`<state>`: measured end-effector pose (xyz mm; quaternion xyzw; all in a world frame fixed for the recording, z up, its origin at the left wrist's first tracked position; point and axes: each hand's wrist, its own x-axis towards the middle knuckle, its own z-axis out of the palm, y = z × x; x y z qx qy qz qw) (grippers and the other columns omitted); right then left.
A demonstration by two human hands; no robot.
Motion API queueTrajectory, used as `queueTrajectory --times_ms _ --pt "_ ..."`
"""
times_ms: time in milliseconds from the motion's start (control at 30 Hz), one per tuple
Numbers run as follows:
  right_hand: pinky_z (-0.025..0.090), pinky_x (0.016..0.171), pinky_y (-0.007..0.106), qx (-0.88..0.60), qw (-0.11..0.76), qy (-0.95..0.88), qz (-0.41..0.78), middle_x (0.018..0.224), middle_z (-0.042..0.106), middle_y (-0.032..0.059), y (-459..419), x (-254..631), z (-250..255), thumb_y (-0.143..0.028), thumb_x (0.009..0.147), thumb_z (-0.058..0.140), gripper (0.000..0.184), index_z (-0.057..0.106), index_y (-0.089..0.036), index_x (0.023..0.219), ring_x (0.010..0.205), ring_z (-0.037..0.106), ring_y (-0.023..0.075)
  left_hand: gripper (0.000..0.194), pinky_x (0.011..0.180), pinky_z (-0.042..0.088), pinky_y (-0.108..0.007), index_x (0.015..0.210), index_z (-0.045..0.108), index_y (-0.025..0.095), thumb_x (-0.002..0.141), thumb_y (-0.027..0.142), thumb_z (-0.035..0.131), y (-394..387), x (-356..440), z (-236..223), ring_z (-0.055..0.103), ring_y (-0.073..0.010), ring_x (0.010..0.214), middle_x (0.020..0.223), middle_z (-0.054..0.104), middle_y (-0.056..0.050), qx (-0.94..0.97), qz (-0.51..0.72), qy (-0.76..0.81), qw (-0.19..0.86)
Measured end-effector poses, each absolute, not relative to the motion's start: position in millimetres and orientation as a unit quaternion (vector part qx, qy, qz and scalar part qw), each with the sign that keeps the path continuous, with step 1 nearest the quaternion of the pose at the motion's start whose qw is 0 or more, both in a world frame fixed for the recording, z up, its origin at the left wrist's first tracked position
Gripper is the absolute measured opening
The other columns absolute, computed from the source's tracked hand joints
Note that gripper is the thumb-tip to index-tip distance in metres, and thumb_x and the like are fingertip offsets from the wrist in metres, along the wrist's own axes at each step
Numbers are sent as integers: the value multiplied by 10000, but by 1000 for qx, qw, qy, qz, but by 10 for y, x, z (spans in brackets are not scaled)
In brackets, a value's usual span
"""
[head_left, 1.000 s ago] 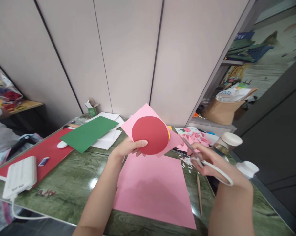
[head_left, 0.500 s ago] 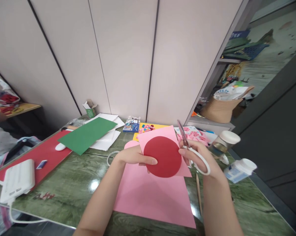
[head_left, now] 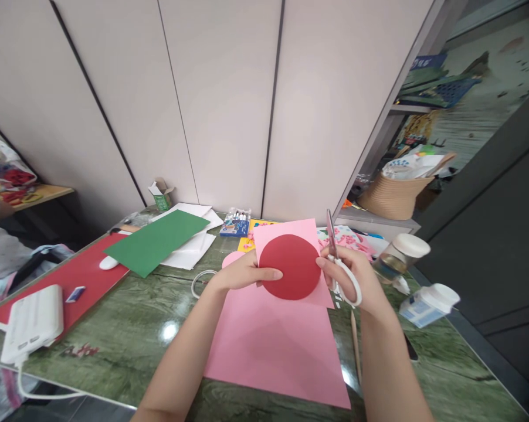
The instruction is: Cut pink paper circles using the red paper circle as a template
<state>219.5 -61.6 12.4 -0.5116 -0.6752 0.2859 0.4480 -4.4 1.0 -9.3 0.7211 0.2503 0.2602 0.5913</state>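
Observation:
A red paper circle (head_left: 291, 266) lies flat against a smaller pink sheet (head_left: 306, 227), both held up over the table. My left hand (head_left: 242, 271) pinches them at the left edge, thumb on the red face and fingers behind. White-handled scissors (head_left: 346, 278) hang in my right hand (head_left: 350, 269), blades pointing up. The fingertips of that hand also touch the right edge of the circle and sheet. Below, a large pink sheet (head_left: 275, 351) lies on the table, and a rounded pink paper piece (head_left: 233, 258) shows behind my left hand.
Left on the green marbled table (head_left: 128, 328) are a green sheet (head_left: 156, 243), red sheet (head_left: 92, 275) and white power bank (head_left: 36, 322). A pencil (head_left: 356, 346), white-capped jar (head_left: 400, 255) and white bottle (head_left: 429, 305) stand or lie at right. A marker box (head_left: 235, 224) sits behind.
Both hands have raised the red circle and pink sheet slightly and tipped them, so the circle looks flatter. The scissors have turned more upright.

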Motion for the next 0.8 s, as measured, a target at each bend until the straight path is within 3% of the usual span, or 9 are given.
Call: queueTrajectory --times_ms 333,567,667,800 --pt "363 462 232 -514 467 -672 257 477 488 -40 -598 2165 131 -283 826 533 153 510 -186 709 435 455 110 335 520 375 -234 828 594 133 727 452 595 -47 27 -36 516 -136 619 687 580 -23 730 345 283 517" --pt "364 484 227 -552 435 -686 189 524 479 -34 -614 2147 125 -269 816 530 131 513 -187 715 480 452 112 323 621 459 -298 880 625 153 699 419 646 -71 53 -37 593 -223 760 708 637 -56 727 369 301 495" --pt "356 489 229 -553 433 -690 174 523 474 -36 -616 2147 114 -274 819 525 149 502 -187 700 475 440 107 327 661 478 -314 941 621 163 714 398 638 -65 68 -42 606 -234 813 789 661 -70 714 378 291 513" --pt "359 471 228 -543 442 -673 239 504 470 -39 -617 2125 141 -309 825 526 163 496 -188 720 461 442 110 330 718 490 -316 1022 595 190 738 357 624 -40 64 -64 606 -219 890 967 655 -73 694 375 250 561"
